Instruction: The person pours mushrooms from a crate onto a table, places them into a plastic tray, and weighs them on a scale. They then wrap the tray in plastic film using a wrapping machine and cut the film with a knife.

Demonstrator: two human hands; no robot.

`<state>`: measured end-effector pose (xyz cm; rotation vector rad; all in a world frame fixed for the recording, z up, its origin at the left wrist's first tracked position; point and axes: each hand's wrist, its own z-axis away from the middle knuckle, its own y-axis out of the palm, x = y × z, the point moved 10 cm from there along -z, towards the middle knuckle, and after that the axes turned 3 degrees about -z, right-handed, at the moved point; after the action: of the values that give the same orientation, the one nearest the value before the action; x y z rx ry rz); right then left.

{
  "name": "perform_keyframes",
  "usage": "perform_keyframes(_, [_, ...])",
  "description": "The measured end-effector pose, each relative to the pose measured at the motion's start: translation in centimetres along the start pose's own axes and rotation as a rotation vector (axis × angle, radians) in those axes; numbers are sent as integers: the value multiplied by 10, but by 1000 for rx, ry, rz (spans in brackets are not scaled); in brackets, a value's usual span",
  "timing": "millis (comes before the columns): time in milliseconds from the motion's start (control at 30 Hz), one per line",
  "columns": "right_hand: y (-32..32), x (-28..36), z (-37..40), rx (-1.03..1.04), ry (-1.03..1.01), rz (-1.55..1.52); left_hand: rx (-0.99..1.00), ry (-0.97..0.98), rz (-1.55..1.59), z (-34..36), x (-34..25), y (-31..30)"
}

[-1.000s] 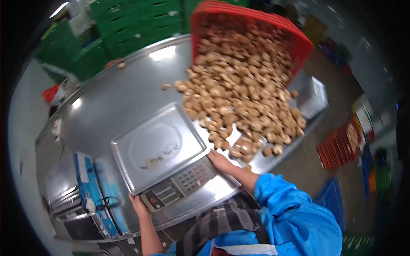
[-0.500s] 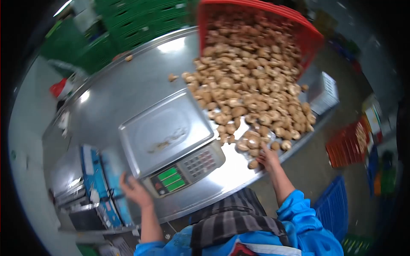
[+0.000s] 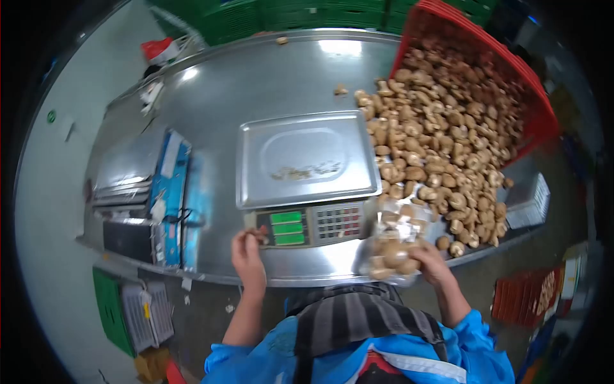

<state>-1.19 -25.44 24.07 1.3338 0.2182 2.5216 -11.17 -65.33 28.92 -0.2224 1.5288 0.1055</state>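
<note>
Mushrm bag (image 3: 398, 246) in part-closed R hand (image 3: 435, 264)

One view, head-worn, at standing height by the metal table (image 3: 211, 89). Faces forward and steeply down, close on the scale (image 3: 308, 160), lens wide, edges curved and dark.

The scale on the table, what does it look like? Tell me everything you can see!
The scale stands flat on a shiny metal table. Its silver, metal-looking tray has rounded corners, a raised rim and an oval shape in the middle, with little brown bits on it. In front are three lit green windows and, beside them, a keypad. The left hand is at its front left corner; I can't tell if it touches.
</note>
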Motion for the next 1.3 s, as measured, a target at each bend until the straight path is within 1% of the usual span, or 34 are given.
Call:
perform_keyframes(67, [66, 17, -16, 253, -9, 234, 410, -223, 119, 30, 11, 76])
perform_keyframes(100, [85, -1, -35, 332, -44, 352, 481, -250, 51, 45, 12, 94])
perform_keyframes(133, [118, 32, -18, 288, -64, 516, 589, -254, -10, 59, 13, 121])
perform_keyframes(167, [127, 12, -32, 323, -178, 374, 588, -257, 7, 60, 15, 128])
perform_keyframes(200, [130, 29, -25, 311, -275, 544, 590, -256, 22, 58, 13, 131])
perform_keyframes(233, [127, 26, -23, 401, -248, 646, 601, -444, 266, 68, 1, 140])
perform_keyframes(300, [84, 39, -19, 238, -310, 544, 513, -468, 455, 66, 27, 132])
perform_keyframes(367, [-26, 67, -12, -241, -380, 263, 661, -541, 524, 65, 58, 139])
perform_keyframes(400, [-93, 91, -10, -333, -589, 242, 705, -577, 566, 71, 66, 148])
perform_keyframes(433, [-145, 125, 16, -544, -684, 402, 723, -566, 554, 79, 59, 155])
perform_keyframes(467, [-195, 157, 47, -802, -736, 578, 750, -540, 542, 81, 45, 167])
perform_keyframes(500, [-243, 186, 78, -1070, -741, 720, 781, -506, 534, 80, 36, 180])
perform_keyframes(533, [-312, 189, 87, -1154, -809, 861, 837, -454, 569, 84, 23, 193])
perform_keyframes(600, [-382, 215, 125, -1232, -788, 900, 759, -530, 528, 86, 32, 211])
perform_keyframes(633, [-415, 216, 135, -1429, -658, 1258, 719, -571, 513, 88, 38, 222])
perform_keyframes(667, [-440, 212, 141, -1446, -520, 1411, 735, -558, 514, 89, 41, 238])
perform_keyframes(700, [-454, 210, 142, -1455, -374, 1561, 748, -554, 467, 94, 26, 262])
perform_keyframes(733, [-469, 204, 136, -1352, -287, 1588, 793, -537, 463, 98, 27, 279])
perform_keyframes(767, [-470, 202, 134, -1245, -199, 1613, 837, -523, 457, 102, 31, 294])
perform_keyframes(800, [-473, 196, 130, -1136, -113, 1634, 859, -578, 418, 107, 38, 307])
perform_keyframes(900, [-465, 201, 129, -1111, -421, 1736, 916, -740, 295, 127, 60, 341])
perform_keyframes(933, [-465, 204, 131, -1125, -450, 1774, 917, -791, 244, 132, 70, 348])
perform_keyframes(967, [-463, 208, 132, -1117, -496, 1808, 973, -721, 81, 135, 66, 357])
perform_keyframes(1000, [-461, 214, 138, -1133, -655, 1795, 1007, -663, -87, 137, 65, 364])
perform_keyframes(1033, [-494, 217, 148, -1253, -515, 1171, 1054, -551, -183, 135, 72, 372])
perform_keyframes(1067, [-480, 224, 140, -1155, -525, 1391, 1089, -275, -420, 123, 56, 380])
perform_keyframes(1100, [-422, 241, 137, -1105, -655, 1743, 1112, -183, -493, 121, 73, 385])
perform_keyframes(1167, [-324, 260, 137, -983, -1077, 1576, 1130, -167, -560, 119, 77, 389])
perform_keyframes(1233, [-258, 248, 100, -700, -1191, 1307, 1071, -88, -572, 116, 73, 388])
perform_keyframes(1267, [-213, 236, 70, -527, -1186, 1298, 1015, -24, -577, 114, 68, 385])
perform_keyframes(1300, [-144, 231, 61, -411, -1357, 1346, 968, 39, -581, 113, 63, 379])
